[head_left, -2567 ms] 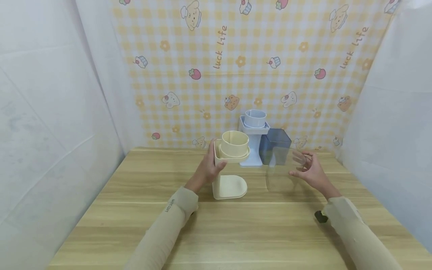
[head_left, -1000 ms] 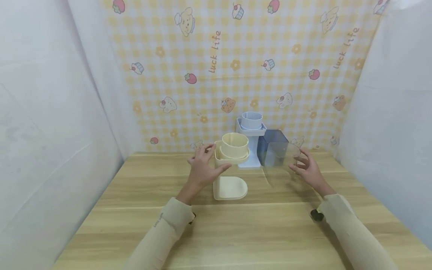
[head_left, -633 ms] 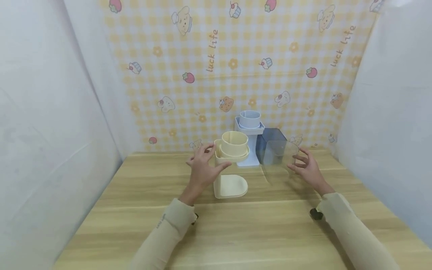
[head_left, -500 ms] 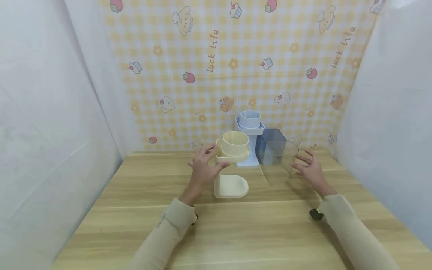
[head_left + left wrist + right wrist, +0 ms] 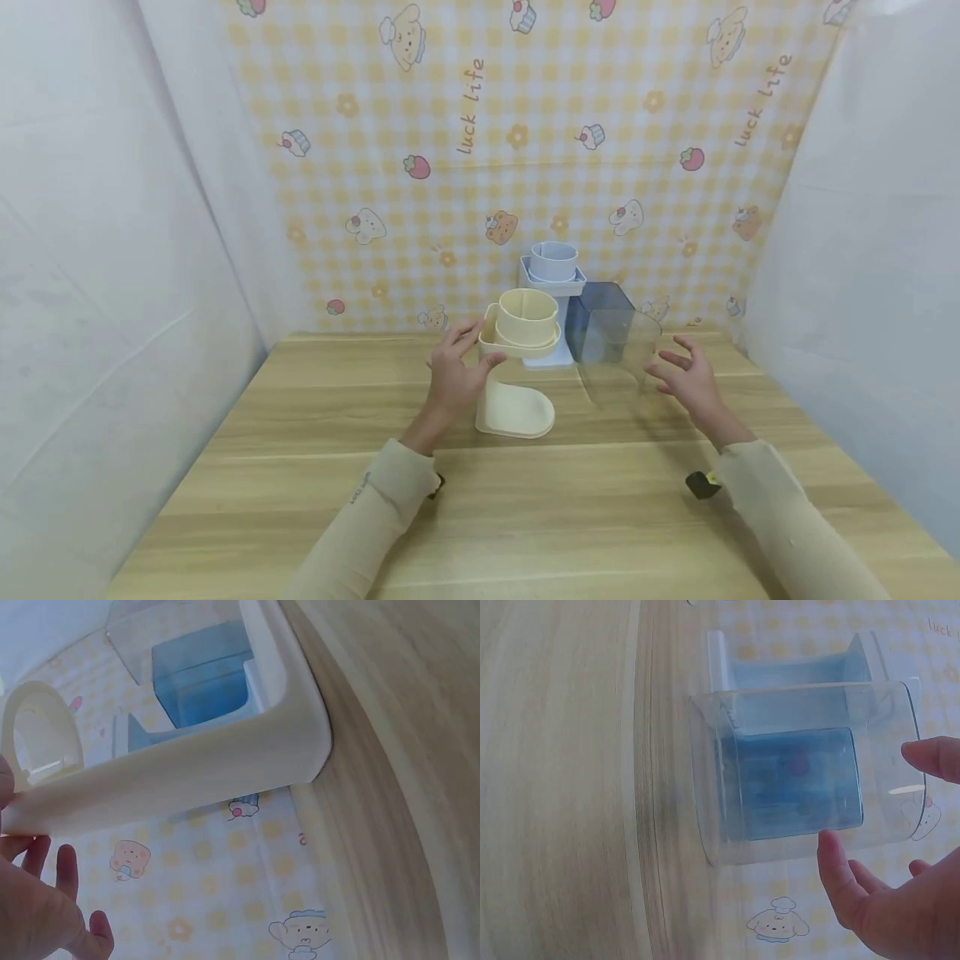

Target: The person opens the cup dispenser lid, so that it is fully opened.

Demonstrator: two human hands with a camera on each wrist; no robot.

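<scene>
My left hand (image 5: 453,379) is at the back of a cream plastic stand (image 5: 517,410) with a round cup-like collar on top and a flat rounded base. Thumb and fingers lie loosely either side of its upper edge; in the left wrist view, the other fingers (image 5: 66,870) spread apart behind the upright. To the right stands a clear, open-topped plastic container (image 5: 618,379). Beside it my right hand (image 5: 693,387) has its fingers spread; in the right wrist view a fingertip (image 5: 831,844) overlaps the container's side and the thumb is near its rim.
Behind these, a similar pale blue stand (image 5: 553,267) is by the patterned backdrop (image 5: 525,100). A dark blue transparent box (image 5: 603,293) sits right of it, partly behind the clear container. White cloth walls (image 5: 847,250) flank the wooden table (image 5: 480,517).
The left hand has loosened its grip on the cream stand, which has since turned slightly. The right hand has let go of the clear container, now farther back, and drawn slightly away.
</scene>
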